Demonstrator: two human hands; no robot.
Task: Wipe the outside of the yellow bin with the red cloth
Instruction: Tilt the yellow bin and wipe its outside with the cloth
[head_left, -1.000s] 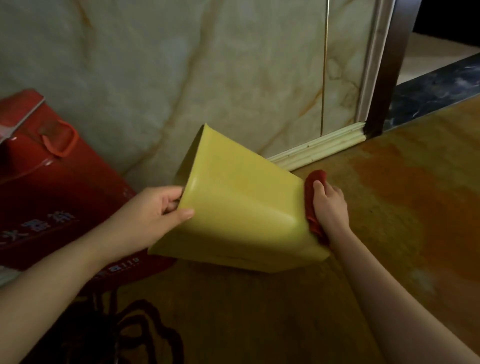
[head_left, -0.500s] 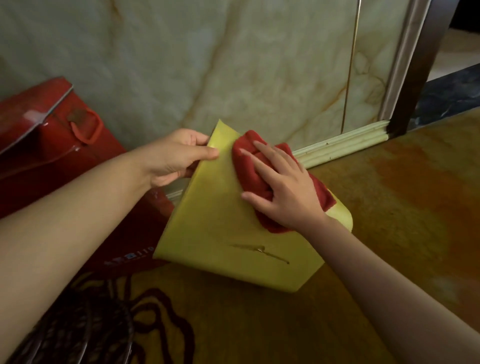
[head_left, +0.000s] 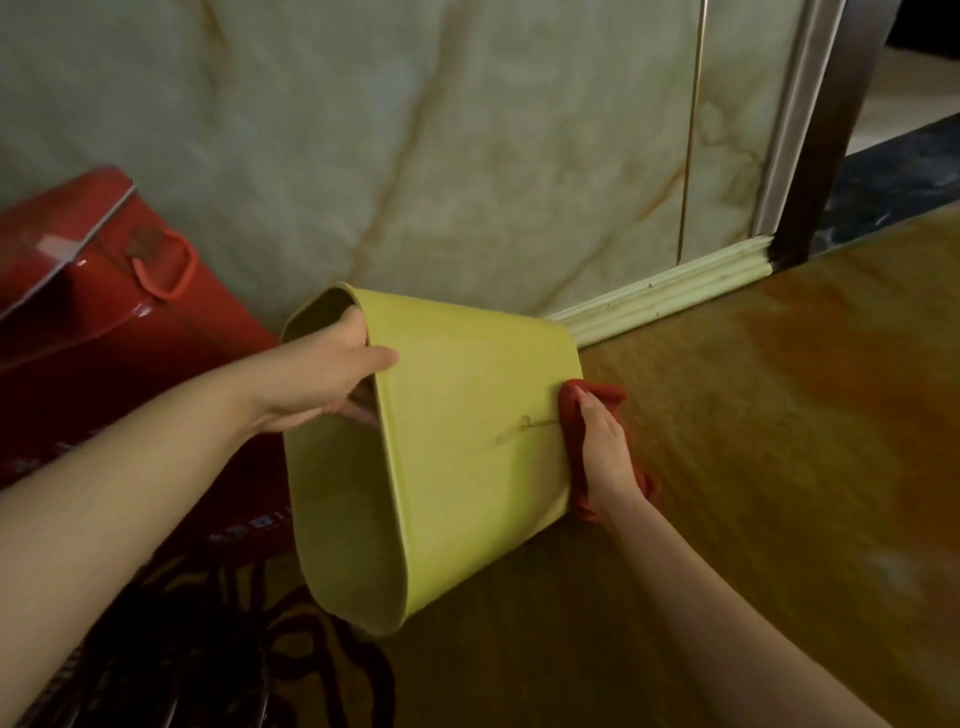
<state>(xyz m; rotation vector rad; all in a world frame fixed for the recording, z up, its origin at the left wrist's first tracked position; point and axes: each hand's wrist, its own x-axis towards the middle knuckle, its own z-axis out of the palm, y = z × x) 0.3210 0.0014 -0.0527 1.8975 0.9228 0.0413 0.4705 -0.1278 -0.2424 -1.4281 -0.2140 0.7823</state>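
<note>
Marble-look wall (head_left: 415, 130) at the back, brownish-orange floor (head_left: 779, 441) in front of it, and a red box (head_left: 104, 322) off to the left. The yellow bin (head_left: 457, 441) is tipped on its side in mid-scene, its open mouth facing near-left. The left hand (head_left: 322, 379) is clamped on the bin's rim, thumb outside. The right hand (head_left: 608, 457) presses the red cloth (head_left: 571, 400) against the bin's right end.

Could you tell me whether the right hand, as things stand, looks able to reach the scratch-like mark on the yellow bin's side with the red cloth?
Probably yes. The right hand presses the red cloth against the yellow bin's base end, right beside the mark, and nothing lies between them.
</note>
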